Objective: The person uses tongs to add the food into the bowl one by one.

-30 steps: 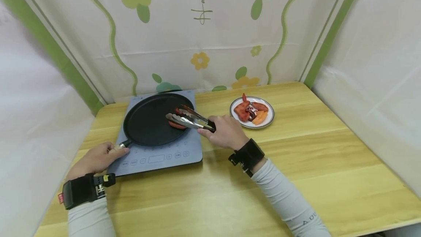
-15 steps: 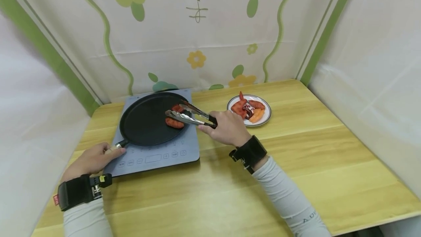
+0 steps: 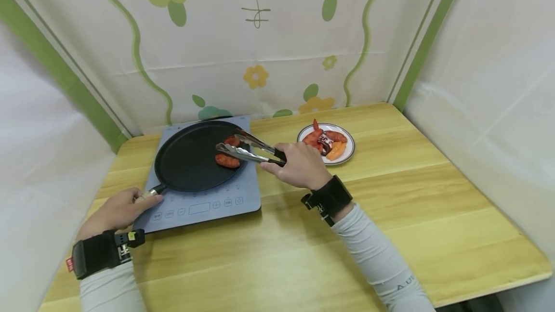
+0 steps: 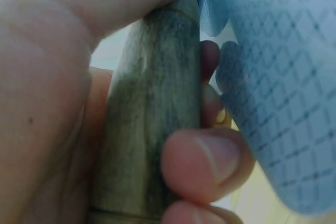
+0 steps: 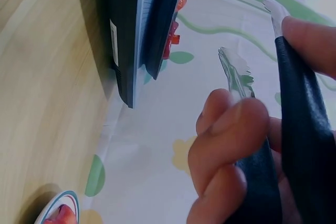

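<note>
My left hand (image 3: 116, 212) wraps round the wooden handle (image 4: 152, 103) of a flat black frying pan (image 3: 186, 158). In the left wrist view the fingers curl under the handle. Over the pan's right side, my right hand (image 3: 303, 165) holds metal tongs (image 3: 249, 154) by their black grips (image 5: 307, 108). The tongs' arms stand apart, with nothing between their tips in the right wrist view. A scored, reddish-brown sausage-like piece (image 3: 227, 161) lies in the pan below the tongs. Behind it is a second red piece (image 3: 231, 141), partly hidden by the tongs.
The pan stands on a grey-blue induction cooker (image 3: 208, 213) at the table's left. Right of it, beyond my right hand, a rimmed white plate (image 3: 349, 154) bears several red, orange and dark food pieces. A flower-printed cloth (image 3: 295, 37) hangs behind the wooden table (image 3: 412, 196).
The tongs have spread and lifted off the sausage-like piece, which now shows more fully in the pan. My left hand keeps its grip on the handle. The head view has shifted slightly.
</note>
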`<state>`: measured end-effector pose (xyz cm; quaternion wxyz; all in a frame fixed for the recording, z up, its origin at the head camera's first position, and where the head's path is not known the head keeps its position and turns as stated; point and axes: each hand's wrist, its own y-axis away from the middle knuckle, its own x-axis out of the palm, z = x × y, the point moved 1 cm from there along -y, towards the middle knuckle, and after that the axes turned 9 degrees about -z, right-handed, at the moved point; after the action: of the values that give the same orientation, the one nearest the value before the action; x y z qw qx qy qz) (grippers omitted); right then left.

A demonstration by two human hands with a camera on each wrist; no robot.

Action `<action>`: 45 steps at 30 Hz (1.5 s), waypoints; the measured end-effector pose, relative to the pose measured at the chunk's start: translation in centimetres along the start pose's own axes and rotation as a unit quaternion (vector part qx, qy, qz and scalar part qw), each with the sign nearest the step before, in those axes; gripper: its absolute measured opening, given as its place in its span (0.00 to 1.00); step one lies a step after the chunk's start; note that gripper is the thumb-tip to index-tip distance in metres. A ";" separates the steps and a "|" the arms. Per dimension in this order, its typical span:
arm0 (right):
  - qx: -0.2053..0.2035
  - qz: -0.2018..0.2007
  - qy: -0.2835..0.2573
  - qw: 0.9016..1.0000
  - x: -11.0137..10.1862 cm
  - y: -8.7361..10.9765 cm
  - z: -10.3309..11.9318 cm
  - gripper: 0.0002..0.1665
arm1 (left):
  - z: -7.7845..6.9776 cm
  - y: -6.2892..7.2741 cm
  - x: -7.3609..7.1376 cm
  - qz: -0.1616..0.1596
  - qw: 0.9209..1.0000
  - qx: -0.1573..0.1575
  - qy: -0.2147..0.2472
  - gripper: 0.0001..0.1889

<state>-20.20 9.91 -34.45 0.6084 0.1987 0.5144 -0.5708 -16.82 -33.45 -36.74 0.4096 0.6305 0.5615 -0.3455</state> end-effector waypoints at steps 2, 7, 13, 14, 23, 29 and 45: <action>0.003 0.000 0.001 1.000 -0.2 0.0 0.0 0.31 | 0.0 0.0 0.0 0.000 1.000 0.002 0.002 0.27; 0.007 -0.008 0.003 1.000 -0.7 0.0 -0.1 0.29 | 0.0 0.0 0.1 -0.005 1.000 0.008 0.000 0.27; 0.012 -0.016 -0.002 1.000 -1.5 0.0 -0.7 0.26 | -0.1 -0.1 0.1 -0.006 1.000 0.009 -0.004 0.27; 0.012 -0.018 -0.002 1.000 -1.7 0.0 -0.9 0.26 | -0.1 -0.1 0.0 -0.007 1.000 0.010 -0.004 0.27; 0.026 -0.023 0.008 0.999 -3.9 0.2 -2.4 0.27 | -0.1 -0.1 0.0 -0.007 1.000 0.011 -0.007 0.26; 0.039 -0.020 0.028 0.999 -5.3 0.3 -3.5 0.29 | -0.1 0.0 0.1 -0.005 1.000 0.005 0.001 0.27; 0.141 0.002 -0.031 0.990 -8.1 0.9 -7.8 0.31 | -0.2 0.0 0.0 -0.008 1.000 0.007 -0.006 0.28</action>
<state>-21.02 20.56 -30.94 0.5909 0.2656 0.4095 -0.6424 -16.84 -33.28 -36.62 0.4057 0.6268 0.5618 -0.3563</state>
